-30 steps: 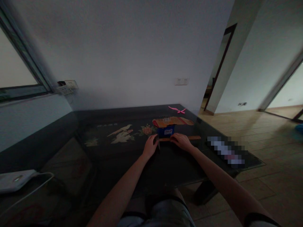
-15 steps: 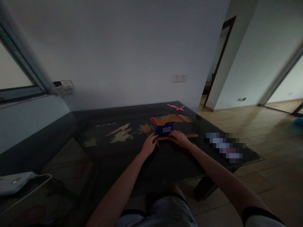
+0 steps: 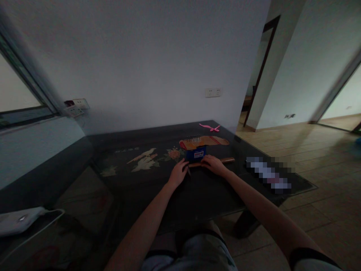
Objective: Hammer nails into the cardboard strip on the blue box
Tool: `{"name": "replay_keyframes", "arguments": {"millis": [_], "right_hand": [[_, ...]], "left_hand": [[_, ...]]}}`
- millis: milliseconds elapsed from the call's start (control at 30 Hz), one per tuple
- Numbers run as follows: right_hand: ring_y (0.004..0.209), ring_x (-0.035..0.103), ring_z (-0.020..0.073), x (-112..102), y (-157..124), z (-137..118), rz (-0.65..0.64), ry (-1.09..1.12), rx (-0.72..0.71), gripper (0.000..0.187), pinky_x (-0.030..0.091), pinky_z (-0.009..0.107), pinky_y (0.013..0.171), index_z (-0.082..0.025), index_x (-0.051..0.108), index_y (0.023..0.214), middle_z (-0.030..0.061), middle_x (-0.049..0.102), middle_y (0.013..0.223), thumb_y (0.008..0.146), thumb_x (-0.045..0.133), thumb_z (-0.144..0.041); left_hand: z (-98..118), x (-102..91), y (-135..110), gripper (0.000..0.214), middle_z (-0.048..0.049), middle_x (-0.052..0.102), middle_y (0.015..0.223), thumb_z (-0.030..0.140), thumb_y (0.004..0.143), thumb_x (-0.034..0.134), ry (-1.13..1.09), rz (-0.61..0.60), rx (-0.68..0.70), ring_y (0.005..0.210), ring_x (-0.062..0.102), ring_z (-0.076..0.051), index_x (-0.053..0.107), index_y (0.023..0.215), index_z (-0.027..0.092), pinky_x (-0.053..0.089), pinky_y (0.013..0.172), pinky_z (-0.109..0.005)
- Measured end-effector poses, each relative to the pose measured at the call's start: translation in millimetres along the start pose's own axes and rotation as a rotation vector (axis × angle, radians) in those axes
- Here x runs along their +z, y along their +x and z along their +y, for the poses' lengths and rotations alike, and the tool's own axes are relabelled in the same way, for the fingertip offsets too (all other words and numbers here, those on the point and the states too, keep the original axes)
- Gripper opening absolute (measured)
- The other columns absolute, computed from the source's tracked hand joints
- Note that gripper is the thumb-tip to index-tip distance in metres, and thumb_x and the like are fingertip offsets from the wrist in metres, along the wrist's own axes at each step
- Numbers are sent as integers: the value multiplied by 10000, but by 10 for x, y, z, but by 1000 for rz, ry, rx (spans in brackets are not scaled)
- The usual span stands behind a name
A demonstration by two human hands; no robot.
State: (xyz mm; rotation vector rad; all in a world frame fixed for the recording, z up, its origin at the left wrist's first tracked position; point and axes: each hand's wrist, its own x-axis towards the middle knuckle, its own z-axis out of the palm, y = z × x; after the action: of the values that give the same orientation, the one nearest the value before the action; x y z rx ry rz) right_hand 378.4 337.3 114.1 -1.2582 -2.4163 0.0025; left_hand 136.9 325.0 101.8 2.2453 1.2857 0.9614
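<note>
My left hand (image 3: 178, 174) is closed, with a thin dark pointed thing (image 3: 189, 172) sticking down from its fingers; its kind is too dim to make out. A brown wooden stick (image 3: 228, 160) lies crosswise on the table, its left end at my left fingertips. My right hand (image 3: 214, 165) curls over the middle of this stick, hiding part of it. Just behind both hands stands a small blue box (image 3: 195, 154) with a white and red label. An orange-and-red cardboard piece (image 3: 214, 140) shows behind the box, and a row of thin upright prongs (image 3: 193, 139) rises there.
The dark table (image 3: 158, 205) has a painted bird and flower. A pink ribbon (image 3: 212, 128) lies near its far edge, a blurred-out item (image 3: 267, 175) at the right. At the left are a white device (image 3: 24, 220) and its cable (image 3: 42, 231). A wall (image 3: 146, 75) stands behind.
The view has shifted very slightly. Both hands keep nearly the same place at the stick; the thin pointed thing under my left hand is tilted a little differently.
</note>
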Motion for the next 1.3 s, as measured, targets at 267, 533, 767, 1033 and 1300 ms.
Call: {"name": "replay_keyframes", "arguments": {"millis": [267, 533, 767, 1033, 1300], "right_hand": [[935, 561, 186, 18, 12, 16, 69, 53, 97, 205, 427, 312, 853, -189, 651, 932, 67, 641, 953, 855, 540, -343], [956, 607, 229, 54, 217, 261, 235, -15, 463, 305, 455, 344, 840, -116, 570, 1127, 153, 650, 1028, 858, 437, -169], [979, 625, 232, 136, 370, 308, 171, -20, 525, 341, 470, 302, 803, -133, 552, 1144, 138, 667, 1038, 817, 455, -122], [1030, 606, 244, 117, 291, 261, 122, -25, 531, 379, 455, 323, 852, -104, 517, 1211, 161, 651, 1087, 840, 452, -144], [1062, 588, 272, -178, -7, 229, 88, -54, 507, 338, 432, 361, 907, -110, 596, 1142, 161, 637, 1131, 819, 511, -165]], "left_hand": [[-68, 87, 20, 350, -132, 476, 1352, 204, 897, 390, -2, 56, 9, 1247, 442, -204, 570, 1190, 143, 318, 1071, -381], [-55, 216, 415, 392, -176, 572, 1220, 242, 867, 441, -17, 136, -94, 1171, 507, -253, 504, 1230, 108, 362, 1012, -425], [-8, 257, 609, 336, -170, 631, 1109, 292, 879, 435, 30, 103, -207, 1055, 584, -261, 547, 1148, 126, 427, 915, -388], [-79, 257, 668, 333, -148, 640, 1125, 272, 867, 463, -169, 38, -243, 1075, 585, -241, 553, 1149, 120, 430, 937, -370], [-496, -453, 133, 260, -87, 668, 1072, 262, 828, 479, -285, 147, -176, 1004, 614, -203, 627, 1019, 167, 443, 931, -352]]}}
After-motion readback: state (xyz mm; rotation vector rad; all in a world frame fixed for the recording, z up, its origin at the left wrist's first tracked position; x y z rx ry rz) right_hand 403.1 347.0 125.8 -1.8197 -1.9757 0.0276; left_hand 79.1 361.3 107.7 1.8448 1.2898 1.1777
